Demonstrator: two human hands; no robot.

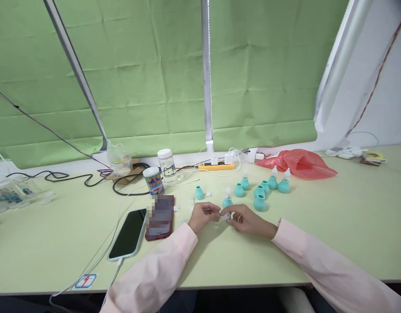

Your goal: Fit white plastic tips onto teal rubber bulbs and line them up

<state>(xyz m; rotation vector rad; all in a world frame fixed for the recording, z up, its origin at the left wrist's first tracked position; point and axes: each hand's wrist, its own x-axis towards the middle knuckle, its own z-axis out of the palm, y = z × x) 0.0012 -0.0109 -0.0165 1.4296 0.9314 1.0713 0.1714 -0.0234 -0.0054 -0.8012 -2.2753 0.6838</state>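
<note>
My left hand [204, 215] and my right hand [245, 218] meet just above the table, fingertips almost touching. The right thumb and index finger pinch a small whitish, translucent piece [225, 215]. The left fingers are pressed together beside it; what they grip is hidden. Right behind the hands stands a teal squeeze bulb with a clear nozzle [227, 201], partly covered by the fingers. Several open-topped teal bulbs [259, 203] stand to the right, some others with clear pointed nozzles [284, 182]. A single teal bulb [199, 192] stands behind my left hand, near small white bits [208, 194].
Left of my hands lie a dark red phone [161, 221] and a white-edged phone [128, 234] with a cable. Behind them stand a printed can [154, 181] and a clear jar [167, 163]. A yellow power strip [216, 166] and red bubble wrap [298, 164] line the back.
</note>
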